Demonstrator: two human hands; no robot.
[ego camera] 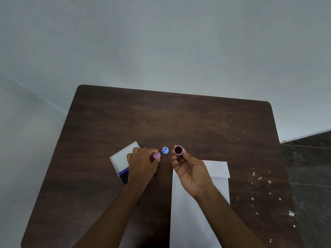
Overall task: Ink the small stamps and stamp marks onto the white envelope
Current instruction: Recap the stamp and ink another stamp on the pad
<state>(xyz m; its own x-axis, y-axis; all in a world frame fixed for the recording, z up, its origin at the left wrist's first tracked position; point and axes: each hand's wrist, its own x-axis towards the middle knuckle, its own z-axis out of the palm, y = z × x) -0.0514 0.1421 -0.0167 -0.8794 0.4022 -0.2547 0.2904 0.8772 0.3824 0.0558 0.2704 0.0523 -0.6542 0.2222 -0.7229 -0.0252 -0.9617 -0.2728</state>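
My right hand [189,170] holds a small pink stamp [178,150] by its body, its dark round face turned up toward me. My left hand [142,162] pinches a pink round cap [156,155] between thumb and fingers. A small blue stamp [165,150] stands on the table between the two hands. The white envelope [198,217] lies lengthwise under my right forearm. An open ink pad [123,171] with a white lid [120,154] and a blue pad sits under my left hand, mostly hidden.
The dark wooden table [179,122] has white paint flecks [259,185] along its right side. A pale wall rises behind the far edge. Dark floor [308,176] shows past the right edge.
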